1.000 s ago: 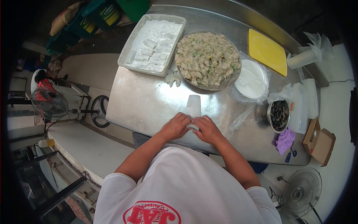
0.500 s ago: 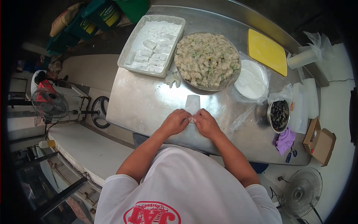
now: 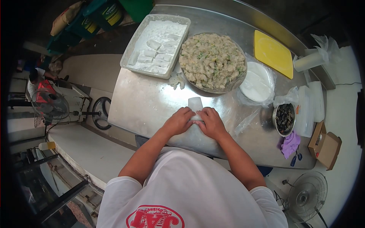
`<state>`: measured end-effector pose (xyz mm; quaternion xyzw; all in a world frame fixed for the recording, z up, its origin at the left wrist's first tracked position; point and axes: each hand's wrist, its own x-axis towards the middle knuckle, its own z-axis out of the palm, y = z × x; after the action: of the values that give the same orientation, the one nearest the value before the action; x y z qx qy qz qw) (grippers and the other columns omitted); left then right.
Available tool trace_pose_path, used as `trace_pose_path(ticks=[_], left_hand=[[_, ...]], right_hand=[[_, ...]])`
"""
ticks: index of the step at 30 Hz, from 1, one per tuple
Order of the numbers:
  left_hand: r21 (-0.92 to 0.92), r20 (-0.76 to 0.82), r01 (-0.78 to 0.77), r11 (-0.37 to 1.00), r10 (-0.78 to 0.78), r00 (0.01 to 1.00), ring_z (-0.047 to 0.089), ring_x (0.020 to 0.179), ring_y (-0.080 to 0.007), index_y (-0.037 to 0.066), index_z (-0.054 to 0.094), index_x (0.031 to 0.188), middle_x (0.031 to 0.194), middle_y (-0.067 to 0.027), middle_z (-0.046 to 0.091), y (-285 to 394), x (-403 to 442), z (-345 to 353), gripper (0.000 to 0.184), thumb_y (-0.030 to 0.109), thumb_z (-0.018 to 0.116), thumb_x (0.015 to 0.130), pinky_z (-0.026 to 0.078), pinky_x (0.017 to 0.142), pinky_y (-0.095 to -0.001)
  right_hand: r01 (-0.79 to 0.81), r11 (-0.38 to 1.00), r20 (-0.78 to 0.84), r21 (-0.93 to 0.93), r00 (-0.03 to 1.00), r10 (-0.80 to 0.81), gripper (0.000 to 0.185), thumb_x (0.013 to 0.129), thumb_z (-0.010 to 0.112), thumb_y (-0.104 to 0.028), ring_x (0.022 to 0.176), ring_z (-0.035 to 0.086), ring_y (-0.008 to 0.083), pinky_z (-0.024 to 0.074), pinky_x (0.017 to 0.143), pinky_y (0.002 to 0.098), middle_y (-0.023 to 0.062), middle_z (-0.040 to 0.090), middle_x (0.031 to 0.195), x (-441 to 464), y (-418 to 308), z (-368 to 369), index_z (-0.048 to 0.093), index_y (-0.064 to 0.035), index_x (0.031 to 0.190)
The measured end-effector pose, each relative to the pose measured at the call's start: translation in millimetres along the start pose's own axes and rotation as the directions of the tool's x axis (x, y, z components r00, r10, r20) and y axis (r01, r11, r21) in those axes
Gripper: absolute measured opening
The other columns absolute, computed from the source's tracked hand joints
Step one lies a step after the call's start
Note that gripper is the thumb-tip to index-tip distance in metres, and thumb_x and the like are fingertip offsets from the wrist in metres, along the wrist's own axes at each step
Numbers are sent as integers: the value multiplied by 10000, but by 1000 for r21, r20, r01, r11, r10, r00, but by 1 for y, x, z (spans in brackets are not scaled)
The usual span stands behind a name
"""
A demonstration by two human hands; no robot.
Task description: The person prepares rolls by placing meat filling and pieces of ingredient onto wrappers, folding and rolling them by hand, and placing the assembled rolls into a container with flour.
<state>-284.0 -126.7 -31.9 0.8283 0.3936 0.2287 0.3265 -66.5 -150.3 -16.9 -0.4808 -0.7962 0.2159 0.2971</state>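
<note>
On the steel table [image 3: 148, 110], my left hand [image 3: 179, 121] and my right hand [image 3: 211, 122] meet at a thin whitish wrapper [image 3: 195, 102]. Fingers and thumbs of both hands close around its near part, which is rolled up. The far part of the sheet lies flat beyond the fingertips. My hands partly cover the roll, and any filling inside is hidden. Just beyond stands a large bowl [image 3: 243, 78] heaped with pale filling mix [image 3: 213, 60] flecked with green. A stack of round white wrappers [image 3: 256, 81] lies on plastic to its right.
A white tub [image 3: 125, 62] holds several floured rolls [image 3: 154, 52]. To the right are a yellow board [image 3: 272, 53], a metal bowl of dark pieces [image 3: 285, 117], a purple cloth [image 3: 291, 144] and an open cardboard box [image 3: 327, 148]. Another person [image 3: 35, 78] is at far left.
The near part of the wrapper has been rolled further away from me, so less flat sheet shows. My fingers have moved forward over the roll. At far left, the other person has shifted.
</note>
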Motion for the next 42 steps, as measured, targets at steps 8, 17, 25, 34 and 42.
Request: trace_pose_path(ticks=[8, 17, 25, 34, 42], left_hand=[[-61, 1, 72, 996, -72, 997, 638, 996, -368, 14, 664, 1153, 1034, -158, 623, 1, 4, -6, 278, 91, 718, 891, 539, 870, -441], [-50, -114, 112, 992, -117, 987, 651, 995, -365, 11, 667, 1141, 1119, -168, 624, 5, 17, -4, 279, 114, 728, 889, 551, 863, -438], [77, -47, -8, 997, 11, 999, 634, 1065, -391, 24, 641, 1250, 1157, -191, 618, -5, 12, -3, 430, 133, 775, 856, 539, 912, -454], [-738, 233, 597, 315, -711, 663, 660, 952, -175, -8, 512, 1416, 1097, -120, 643, 39, 11, 10, 503, 94, 707, 963, 533, 844, -287], [-983, 185, 158, -97, -533, 825, 657, 1172, -223, 11, 511, 1388, 1292, -143, 658, 29, 14, -18, 484, 33, 716, 950, 561, 970, -334]], right_hand=[[3, 996, 185, -91, 983, 14, 325, 866, 740, -168, 1022, 580, 293, 476, 899, 428, 72, 615, 1104, 12, 14, 2, 690, -104, 1181], [11, 995, 172, -95, 985, 5, 267, 895, 706, -173, 1019, 586, 304, 476, 909, 424, 89, 621, 1107, 19, 19, 5, 711, -78, 1144], [45, 993, 13, -112, 999, -44, 341, 855, 731, -141, 1118, 563, 304, 456, 952, 454, 88, 638, 1194, 7, 12, 5, 686, -98, 1190], [-513, 803, 177, 303, 858, 482, 304, 896, 745, -158, 921, 638, 369, 534, 786, 423, 165, 632, 1060, 9, -20, 9, 647, -23, 1150], [-122, 980, 51, 156, 992, 115, 455, 893, 759, -215, 1082, 630, 348, 505, 936, 412, 170, 663, 1171, 43, -30, -44, 647, -28, 1293]])
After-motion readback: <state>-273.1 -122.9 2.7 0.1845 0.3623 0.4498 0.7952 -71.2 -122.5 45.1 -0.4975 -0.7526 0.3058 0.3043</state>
